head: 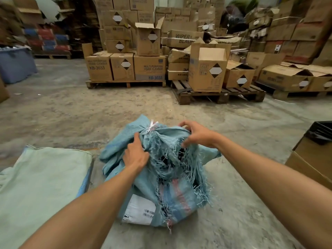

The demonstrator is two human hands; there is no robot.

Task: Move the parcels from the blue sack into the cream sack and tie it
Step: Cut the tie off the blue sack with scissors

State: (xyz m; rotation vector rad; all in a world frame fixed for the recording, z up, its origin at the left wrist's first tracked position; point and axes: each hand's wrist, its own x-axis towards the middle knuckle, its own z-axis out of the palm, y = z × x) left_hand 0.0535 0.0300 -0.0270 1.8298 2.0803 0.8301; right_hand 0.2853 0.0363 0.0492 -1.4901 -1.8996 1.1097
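The blue sack (pixel 179 198) lies on the concrete floor in front of me, woven, frayed and torn open along its side, its far end tied with a pale string (pixel 151 127). My left hand (pixel 136 151) grips the bunched cloth just below the knot. My right hand (pixel 197 134) pinches the torn edge on the right. A white parcel with barcodes (pixel 139 210) shows through the tear at the near end. The cream sack (pixel 39 182) lies flat on the floor to the left.
Pallets (pixel 215 95) stacked with cardboard boxes (pixel 206 69) fill the back. A box lined with a black bag (pixel 318 150) stands at the right edge. A blue bin (pixel 16 65) sits far left. Bare floor lies between me and the pallets.
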